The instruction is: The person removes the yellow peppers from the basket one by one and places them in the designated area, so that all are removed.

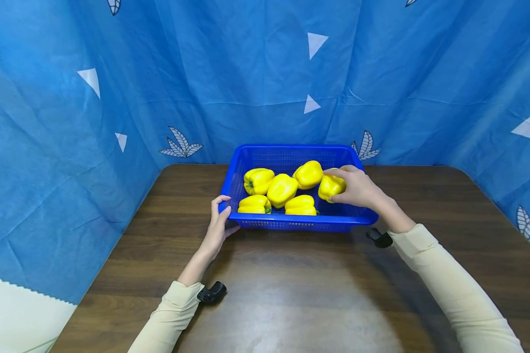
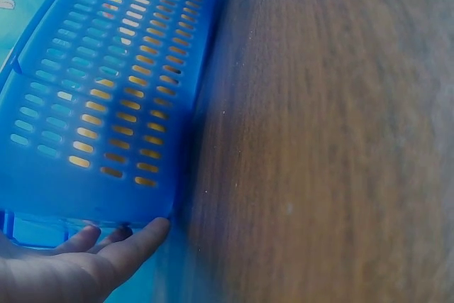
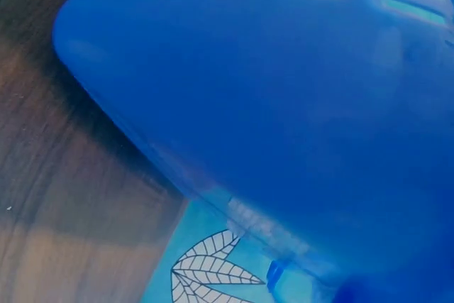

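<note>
A blue plastic basket (image 1: 300, 219) with slotted walls stands toward the table's far side, several yellow bell peppers (image 1: 282, 190) lying inside it. My left hand (image 1: 214, 233) grips its near left corner, fingers at the rim; in the left wrist view, fingertips (image 2: 152, 235) touch the lower end of the basket wall (image 2: 85, 193). Over the basket's right part, my right hand (image 1: 357, 189) holds a yellow bell pepper (image 1: 329, 190) between thumb and fingers. Only the basket's outer corner (image 3: 248, 90) fills the right wrist view; the right hand and its pepper are hidden there.
The basket rests on a dark wooden table (image 1: 265, 284). Close behind it hangs a blue curtain (image 1: 256, 73) with white triangles and leaf prints, which also lines both sides. Black wrist devices (image 1: 212, 292) sit at both sleeve cuffs.
</note>
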Action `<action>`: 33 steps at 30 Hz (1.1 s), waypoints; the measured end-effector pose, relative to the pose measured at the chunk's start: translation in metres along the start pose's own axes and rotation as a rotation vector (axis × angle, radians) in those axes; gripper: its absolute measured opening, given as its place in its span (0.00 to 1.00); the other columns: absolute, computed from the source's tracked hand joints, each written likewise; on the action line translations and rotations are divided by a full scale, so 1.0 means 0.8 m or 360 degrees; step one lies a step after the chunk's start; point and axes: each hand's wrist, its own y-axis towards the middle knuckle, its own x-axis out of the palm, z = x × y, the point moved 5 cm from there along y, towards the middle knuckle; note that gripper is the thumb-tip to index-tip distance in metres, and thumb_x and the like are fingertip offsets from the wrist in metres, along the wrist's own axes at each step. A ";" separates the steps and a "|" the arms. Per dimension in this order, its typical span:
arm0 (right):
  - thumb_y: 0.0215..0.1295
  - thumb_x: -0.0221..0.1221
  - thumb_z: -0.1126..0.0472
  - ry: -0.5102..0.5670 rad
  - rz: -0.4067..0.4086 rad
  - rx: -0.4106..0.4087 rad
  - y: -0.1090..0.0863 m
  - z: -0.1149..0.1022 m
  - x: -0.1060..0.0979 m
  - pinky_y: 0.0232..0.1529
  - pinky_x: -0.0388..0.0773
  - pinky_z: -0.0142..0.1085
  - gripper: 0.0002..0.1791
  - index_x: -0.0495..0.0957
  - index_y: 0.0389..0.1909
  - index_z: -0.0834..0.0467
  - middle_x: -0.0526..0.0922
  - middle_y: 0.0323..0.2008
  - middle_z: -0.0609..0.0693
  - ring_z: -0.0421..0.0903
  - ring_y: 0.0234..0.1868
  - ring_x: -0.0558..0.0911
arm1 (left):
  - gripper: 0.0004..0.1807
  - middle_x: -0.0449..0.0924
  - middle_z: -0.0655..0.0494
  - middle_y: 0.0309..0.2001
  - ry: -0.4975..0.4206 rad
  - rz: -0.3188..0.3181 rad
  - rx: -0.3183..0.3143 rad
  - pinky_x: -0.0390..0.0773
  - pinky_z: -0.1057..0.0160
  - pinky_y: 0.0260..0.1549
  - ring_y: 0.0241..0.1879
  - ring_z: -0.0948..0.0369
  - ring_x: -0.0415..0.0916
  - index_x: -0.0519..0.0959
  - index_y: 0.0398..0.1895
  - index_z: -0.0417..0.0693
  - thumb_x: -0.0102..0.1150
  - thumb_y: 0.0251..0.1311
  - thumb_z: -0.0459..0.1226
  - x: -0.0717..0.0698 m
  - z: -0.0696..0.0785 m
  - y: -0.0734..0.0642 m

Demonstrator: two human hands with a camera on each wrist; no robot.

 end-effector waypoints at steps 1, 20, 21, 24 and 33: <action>0.50 0.67 0.57 0.0019 0.0027 -0.0022 -0.001 0.001 -0.001 0.50 0.77 0.55 0.35 0.69 0.62 0.53 0.69 0.58 0.66 0.61 0.55 0.69 | 0.13 0.35 0.48 0.70 0.0001 0.0001 -0.0002 0.63 0.31 0.56 0.67 0.39 0.49 0.51 0.55 0.63 0.33 0.70 0.43 0.000 0.000 0.000; 0.46 0.70 0.61 0.0247 0.0577 -0.0235 -0.023 0.024 -0.008 0.51 0.72 0.59 0.38 0.69 0.62 0.52 0.68 0.59 0.64 0.61 0.55 0.70 | 0.13 0.35 0.47 0.69 0.0001 0.0015 0.0006 0.63 0.32 0.57 0.67 0.39 0.50 0.51 0.55 0.63 0.33 0.70 0.43 -0.001 -0.002 -0.001; 0.46 0.70 0.61 0.0254 0.0589 -0.0244 -0.023 0.025 -0.009 0.51 0.72 0.59 0.38 0.69 0.62 0.53 0.68 0.59 0.64 0.61 0.55 0.70 | 0.13 0.35 0.46 0.70 0.0004 0.0012 0.0010 0.63 0.32 0.57 0.67 0.39 0.50 0.51 0.55 0.63 0.33 0.70 0.43 -0.001 -0.002 -0.001; 0.46 0.70 0.62 0.0274 0.0627 -0.0273 -0.025 0.028 -0.011 0.52 0.72 0.59 0.38 0.68 0.62 0.53 0.68 0.60 0.64 0.61 0.55 0.70 | 0.14 0.35 0.47 0.70 0.0017 0.0007 0.0012 0.63 0.32 0.57 0.66 0.39 0.51 0.51 0.56 0.63 0.33 0.70 0.44 -0.001 0.000 -0.001; 0.44 0.70 0.65 0.0368 0.0731 -0.0313 -0.033 0.036 -0.010 0.54 0.75 0.37 0.39 0.69 0.62 0.55 0.67 0.62 0.63 0.59 0.58 0.69 | 0.15 0.35 0.47 0.70 0.0028 0.0003 0.0005 0.64 0.32 0.57 0.66 0.38 0.51 0.50 0.57 0.61 0.32 0.70 0.43 0.000 -0.001 0.000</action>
